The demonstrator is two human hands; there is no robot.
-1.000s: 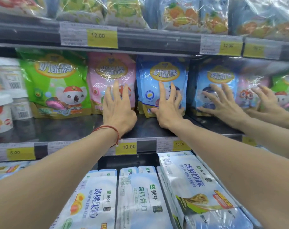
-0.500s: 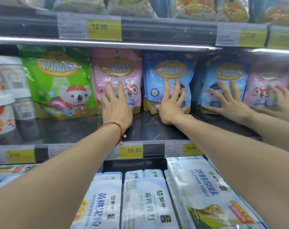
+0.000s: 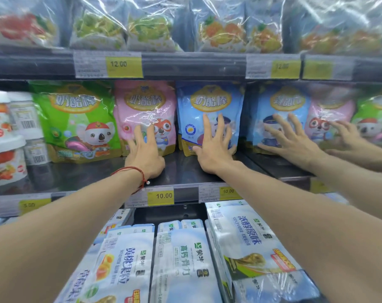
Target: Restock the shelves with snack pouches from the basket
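- Nearest to me, at 6 o'clock, white milk packs (image 3: 181, 259) are lying flat in rows on the bottom shelf, under both forearms.
- A red string bracelet (image 3: 137, 174) is sitting round the left wrist.
- Yellow price tags (image 3: 160, 196) reading 10.00 are lining the front lip of the middle shelf (image 3: 181, 171), just under the wrists.
- The left hand (image 3: 145, 154) is pressing flat against the lower front of the pink pouch (image 3: 142, 106), at about 10 o'clock from the middle of the view. Its fingers are straight and slightly spread, and it is gripping nothing.
- The right hand (image 3: 214, 149) is pressing the same way on the blue pouch (image 3: 209, 103), near dead centre. Its fingers are fanned wide, its thumb is reaching to the pouch's lower left corner, and it is holding nothing either.
- Both pouches are standing upright, side by side and touching, well back on the middle shelf.
- A green pouch (image 3: 76, 119) is standing at 9 o'clock of the pink one, touching it.
- Yogurt tubs (image 3: 4, 149) are stacking up at the far 9 o'clock edge.
- At 3 o'clock, what looks like a mirror panel (image 3: 295, 101) is showing the hands and pouches again.
- At 12 o'clock, clear-wrapped bags (image 3: 225, 29) are filling the top shelf, above tags reading 12.00.
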